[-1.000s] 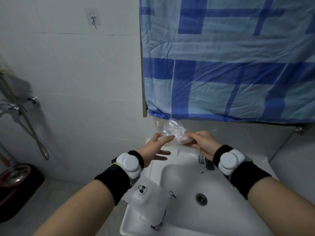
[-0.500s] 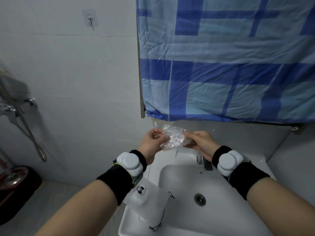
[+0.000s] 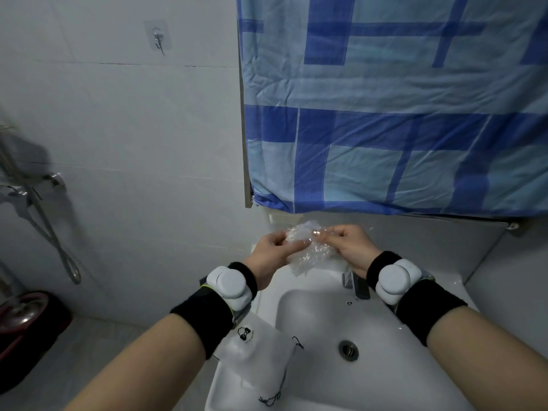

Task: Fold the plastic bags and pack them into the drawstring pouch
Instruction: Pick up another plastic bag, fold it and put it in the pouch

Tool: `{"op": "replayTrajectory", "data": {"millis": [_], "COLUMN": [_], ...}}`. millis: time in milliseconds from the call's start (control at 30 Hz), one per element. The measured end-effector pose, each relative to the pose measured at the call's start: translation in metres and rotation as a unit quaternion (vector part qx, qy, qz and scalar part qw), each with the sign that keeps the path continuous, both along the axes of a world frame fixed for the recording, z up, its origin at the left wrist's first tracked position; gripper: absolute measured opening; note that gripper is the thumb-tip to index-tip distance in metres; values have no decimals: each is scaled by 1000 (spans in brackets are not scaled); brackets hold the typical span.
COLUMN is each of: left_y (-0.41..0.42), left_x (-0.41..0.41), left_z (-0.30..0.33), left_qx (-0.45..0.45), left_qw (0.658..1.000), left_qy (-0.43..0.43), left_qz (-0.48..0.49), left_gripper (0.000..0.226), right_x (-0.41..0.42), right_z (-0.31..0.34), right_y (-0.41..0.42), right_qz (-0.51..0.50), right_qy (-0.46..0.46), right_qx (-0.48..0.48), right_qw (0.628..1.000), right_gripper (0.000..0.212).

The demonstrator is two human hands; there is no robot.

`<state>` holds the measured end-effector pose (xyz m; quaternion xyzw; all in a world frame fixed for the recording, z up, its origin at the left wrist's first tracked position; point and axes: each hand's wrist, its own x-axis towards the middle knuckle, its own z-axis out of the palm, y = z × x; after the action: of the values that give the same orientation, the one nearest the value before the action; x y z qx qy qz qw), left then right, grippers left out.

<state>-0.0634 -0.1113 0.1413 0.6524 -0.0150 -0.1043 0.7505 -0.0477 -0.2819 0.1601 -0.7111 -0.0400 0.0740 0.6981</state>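
Observation:
A crumpled clear plastic bag (image 3: 310,254) hangs between my hands above the back rim of the white sink (image 3: 415,378). My left hand (image 3: 271,252) pinches its left part with curled fingers. My right hand (image 3: 345,244) pinches its upper right edge, thumb on top. The bag's lower part droops below both hands. A white drawstring pouch (image 3: 258,357) with a small black logo and a dark cord lies flat on the sink's front left rim, under my left forearm.
A chrome tap (image 3: 354,284) stands at the back of the sink, a drain (image 3: 348,350) in the basin. A blue checked cloth (image 3: 400,114) hangs above. White tiled wall with a hook (image 3: 158,40) at left, shower hose (image 3: 50,229) and a red basin (image 3: 20,312) at far left.
My left hand went from open fingers touching the bag to pinching it. The bag was pulled lower and spread between both hands.

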Motion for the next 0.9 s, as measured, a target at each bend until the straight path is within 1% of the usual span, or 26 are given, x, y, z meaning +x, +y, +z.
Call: {"op": "replayTrajectory", "data": {"millis": [67, 133, 233, 267, 333, 433, 467, 534, 634, 700, 800, 900], "left_y": [1, 2, 3, 4, 5, 6, 6, 6, 4, 3, 2, 0], "left_x": [1, 2, 3, 2, 4, 3, 3, 3, 3, 4, 3, -1], "left_z": [-1, -2, -3, -2, -2, -1, -1, -3, -4, -4, 0, 4], "left_qx": [-27, -46, -21, -11, 7, 6, -6, -26, -27, -11, 35, 56], "left_qw": [1000, 999, 999, 998, 998, 997, 997, 997, 994, 990, 985, 985], "left_qy": [-1, -6, -25, -35, -48, -58, -53, -39, -59, -98, -150, -149], "left_qz": [10, 19, 37, 41, 45, 43, 47, 59, 86, 100, 81, 65], "left_gripper": [32, 23, 5, 5, 13, 16, 21, 30, 32, 33, 35, 29], "right_x": [-1, 0, 0, 0, 2, 3, 3, 1, 2, 3, 5, 4], "right_z": [2, 3, 3, 2, 1, 2, 2, 3, 1, 0, 1, 6], "right_y": [-1, -2, -2, -2, -2, -6, -6, -7, -7, -8, -8, -4], "right_qz": [9, 4, -5, -8, -16, 6, 22, 39, 36, 34, 24, 4], "right_qy": [3, 3, 5, 5, 5, 8, 10, 22, 45, 48, 44, 26], "right_qx": [1, 3, -7, -9, -1, -18, -26, -31, -32, -44, -42, -38], "right_qw": [1000, 1000, 1000, 1000, 1000, 1000, 999, 999, 998, 997, 998, 999], "right_gripper": [15, 15, 17, 17, 14, 34, 34, 22, 18, 12, 5, 10]}}
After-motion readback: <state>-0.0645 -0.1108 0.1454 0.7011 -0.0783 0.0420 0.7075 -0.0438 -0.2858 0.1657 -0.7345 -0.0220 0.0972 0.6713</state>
